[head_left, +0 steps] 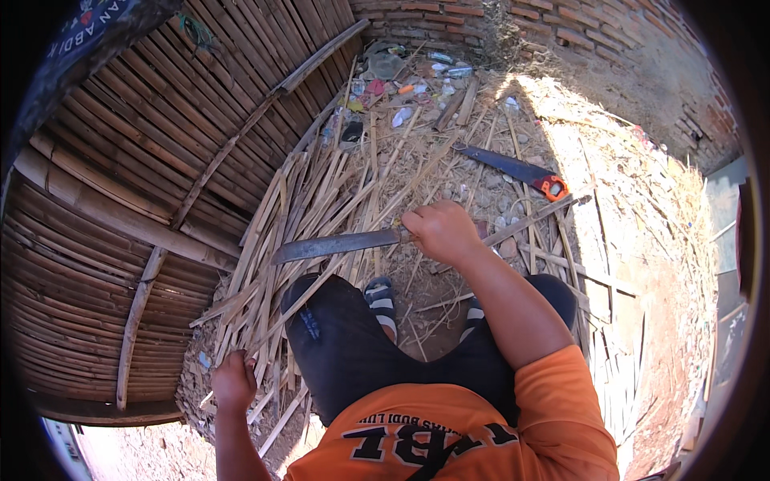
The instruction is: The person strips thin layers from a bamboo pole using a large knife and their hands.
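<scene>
My right hand (445, 232) is wrapped round the handle of a machete (337, 245). Its long, dark, worn blade points left, above my left knee and across a heap of split bamboo strips (309, 196). Low on the left, my left hand (234, 379) is closed, with a thin bamboo strip (293, 313) seeming to run up and right from it over my thigh. The fingers' far side is hidden, so the grip shows only in part. More strips lie beside and beneath that hand.
A handsaw (513, 170) with an orange handle lies on the straw-strewn ground ahead. A bamboo-slat wall (160, 120) rises on the left, a brick wall (561, 28) at the back. Plastic litter (401, 88) is scattered near the corner. A wooden stick (537, 218) lies right of my fist.
</scene>
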`<act>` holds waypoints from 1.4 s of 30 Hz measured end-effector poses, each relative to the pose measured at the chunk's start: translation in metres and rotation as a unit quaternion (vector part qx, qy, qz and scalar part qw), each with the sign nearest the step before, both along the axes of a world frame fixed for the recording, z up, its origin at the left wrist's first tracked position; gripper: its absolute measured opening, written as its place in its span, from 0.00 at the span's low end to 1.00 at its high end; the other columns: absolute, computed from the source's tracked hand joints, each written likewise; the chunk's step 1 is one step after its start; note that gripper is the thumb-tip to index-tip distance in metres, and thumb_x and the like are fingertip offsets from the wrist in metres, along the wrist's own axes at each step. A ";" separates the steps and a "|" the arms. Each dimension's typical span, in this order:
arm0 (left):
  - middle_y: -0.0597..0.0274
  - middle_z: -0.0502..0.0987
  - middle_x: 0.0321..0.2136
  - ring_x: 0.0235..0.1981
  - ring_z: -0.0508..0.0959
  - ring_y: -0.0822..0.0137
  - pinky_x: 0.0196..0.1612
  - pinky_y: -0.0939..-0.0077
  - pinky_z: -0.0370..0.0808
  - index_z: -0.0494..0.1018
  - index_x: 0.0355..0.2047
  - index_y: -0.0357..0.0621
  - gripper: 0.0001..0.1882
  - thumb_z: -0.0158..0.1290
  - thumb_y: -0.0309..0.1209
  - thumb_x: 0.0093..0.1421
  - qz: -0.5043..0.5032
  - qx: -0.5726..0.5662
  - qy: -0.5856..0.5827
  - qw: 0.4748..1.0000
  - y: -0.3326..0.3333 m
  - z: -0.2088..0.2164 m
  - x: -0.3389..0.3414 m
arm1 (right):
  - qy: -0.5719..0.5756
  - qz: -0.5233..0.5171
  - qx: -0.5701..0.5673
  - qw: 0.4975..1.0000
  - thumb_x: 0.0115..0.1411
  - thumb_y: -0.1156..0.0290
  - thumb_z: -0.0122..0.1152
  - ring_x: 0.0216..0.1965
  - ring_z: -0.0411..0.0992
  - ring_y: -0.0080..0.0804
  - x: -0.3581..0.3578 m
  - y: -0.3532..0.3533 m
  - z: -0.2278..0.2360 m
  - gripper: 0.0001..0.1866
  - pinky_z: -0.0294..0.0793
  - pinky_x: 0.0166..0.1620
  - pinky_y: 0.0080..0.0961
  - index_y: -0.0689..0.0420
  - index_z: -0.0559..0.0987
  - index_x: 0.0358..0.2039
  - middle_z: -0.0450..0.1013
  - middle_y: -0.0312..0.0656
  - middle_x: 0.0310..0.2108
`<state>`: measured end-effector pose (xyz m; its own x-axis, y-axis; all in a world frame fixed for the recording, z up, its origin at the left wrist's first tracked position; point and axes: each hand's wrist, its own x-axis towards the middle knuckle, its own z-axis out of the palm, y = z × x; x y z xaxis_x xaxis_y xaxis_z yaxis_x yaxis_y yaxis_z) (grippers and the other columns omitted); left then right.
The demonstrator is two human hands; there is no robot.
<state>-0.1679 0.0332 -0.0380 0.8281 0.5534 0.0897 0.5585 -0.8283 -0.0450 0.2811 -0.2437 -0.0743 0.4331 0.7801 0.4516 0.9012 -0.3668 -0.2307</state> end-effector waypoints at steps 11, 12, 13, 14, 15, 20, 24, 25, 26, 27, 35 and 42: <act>0.42 0.78 0.34 0.33 0.78 0.35 0.35 0.41 0.73 0.72 0.45 0.41 0.11 0.54 0.31 0.65 0.069 0.018 -0.023 0.997 0.016 0.002 -0.042 | 0.256 -0.272 0.158 0.914 0.54 0.65 0.66 0.40 0.79 0.58 0.051 -0.035 0.005 0.16 0.77 0.43 0.49 0.58 0.78 0.42 0.80 0.56 0.35; 0.42 0.78 0.34 0.34 0.78 0.35 0.35 0.41 0.73 0.72 0.45 0.41 0.11 0.54 0.31 0.65 0.063 0.016 -0.022 0.998 0.015 0.003 -0.039 | 0.271 -0.244 0.176 0.914 0.54 0.65 0.66 0.40 0.79 0.57 0.042 -0.030 0.010 0.16 0.77 0.43 0.49 0.58 0.78 0.42 0.80 0.56 0.35; 0.42 0.78 0.34 0.34 0.78 0.35 0.35 0.41 0.73 0.72 0.45 0.40 0.11 0.54 0.31 0.65 0.055 0.021 -0.030 0.998 0.016 -0.001 -0.038 | 0.284 -0.230 0.184 0.913 0.54 0.66 0.66 0.39 0.79 0.57 0.032 -0.025 0.014 0.16 0.77 0.42 0.48 0.58 0.77 0.41 0.79 0.55 0.34; 0.42 0.78 0.33 0.34 0.78 0.35 0.35 0.42 0.72 0.72 0.45 0.40 0.11 0.54 0.31 0.65 0.046 0.025 -0.038 0.998 0.018 -0.007 -0.035 | 0.295 -0.216 0.193 0.910 0.53 0.66 0.67 0.38 0.79 0.56 0.023 -0.020 0.017 0.16 0.77 0.41 0.48 0.58 0.77 0.40 0.79 0.55 0.33; 0.42 0.78 0.33 0.34 0.78 0.36 0.35 0.42 0.72 0.71 0.45 0.40 0.11 0.54 0.31 0.64 0.037 0.030 -0.045 0.998 0.018 -0.011 -0.032 | 0.307 -0.202 0.202 0.908 0.53 0.67 0.67 0.38 0.79 0.55 0.015 -0.017 0.020 0.15 0.76 0.41 0.48 0.58 0.77 0.40 0.79 0.54 0.33; 0.45 0.77 0.33 0.32 0.77 0.38 0.35 0.44 0.73 0.71 0.45 0.38 0.12 0.54 0.29 0.62 -0.022 0.044 -0.095 0.994 0.006 -0.017 -0.007 | 0.064 -0.011 0.083 0.994 0.50 0.70 0.68 0.35 0.78 0.53 -0.007 -0.013 0.029 0.14 0.75 0.36 0.48 0.57 0.74 0.35 0.76 0.47 0.29; 0.46 0.76 0.34 0.33 0.77 0.39 0.36 0.45 0.73 0.71 0.45 0.38 0.13 0.55 0.29 0.60 -0.039 0.096 -0.105 0.989 0.003 -0.018 -0.004 | 0.004 0.019 0.048 0.999 0.50 0.70 0.68 0.35 0.77 0.53 -0.003 -0.015 0.024 0.13 0.76 0.37 0.50 0.56 0.72 0.32 0.75 0.46 0.28; 0.46 0.76 0.34 0.34 0.77 0.39 0.37 0.45 0.73 0.71 0.44 0.38 0.13 0.55 0.29 0.60 -0.027 0.093 -0.103 0.990 0.003 -0.019 -0.007 | 0.021 -0.028 0.049 0.998 0.50 0.70 0.67 0.34 0.77 0.52 0.005 -0.018 0.024 0.12 0.76 0.37 0.49 0.55 0.73 0.33 0.76 0.45 0.28; 0.46 0.76 0.34 0.34 0.77 0.40 0.37 0.46 0.72 0.71 0.44 0.38 0.14 0.55 0.29 0.60 -0.015 0.090 -0.101 0.991 0.004 -0.019 -0.010 | 0.039 -0.077 0.051 0.995 0.51 0.70 0.66 0.34 0.77 0.52 0.017 -0.025 0.026 0.12 0.76 0.37 0.48 0.54 0.74 0.34 0.76 0.45 0.28; 0.47 0.76 0.34 0.35 0.77 0.40 0.37 0.46 0.72 0.71 0.44 0.38 0.14 0.55 0.30 0.60 -0.004 0.087 -0.099 0.991 0.005 -0.018 -0.012 | 0.057 -0.125 0.052 0.989 0.51 0.70 0.65 0.33 0.78 0.51 0.024 -0.029 0.027 0.11 0.77 0.37 0.47 0.53 0.75 0.35 0.76 0.44 0.28; 0.48 0.77 0.34 0.35 0.78 0.40 0.38 0.47 0.73 0.72 0.44 0.39 0.14 0.57 0.29 0.58 -0.025 0.075 -0.098 0.992 -0.011 -0.017 0.015 | 0.020 0.044 0.048 0.998 0.50 0.71 0.65 0.32 0.78 0.51 -0.026 -0.001 0.023 0.10 0.77 0.36 0.47 0.54 0.75 0.33 0.76 0.45 0.26; 0.46 0.77 0.35 0.34 0.77 0.40 0.37 0.46 0.73 0.72 0.47 0.38 0.16 0.58 0.27 0.58 -0.019 0.084 -0.122 0.989 -0.008 -0.008 0.003 | 0.076 -0.144 0.054 0.985 0.53 0.70 0.64 0.34 0.79 0.51 0.009 -0.030 0.049 0.09 0.77 0.38 0.48 0.54 0.74 0.33 0.77 0.45 0.28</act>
<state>-0.1646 0.0247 -0.0458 0.7902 0.4835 0.3765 0.5390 -0.8407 -0.0516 0.2898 -0.2734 -0.0254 0.6990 0.5654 0.4378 0.7148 -0.5688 -0.4069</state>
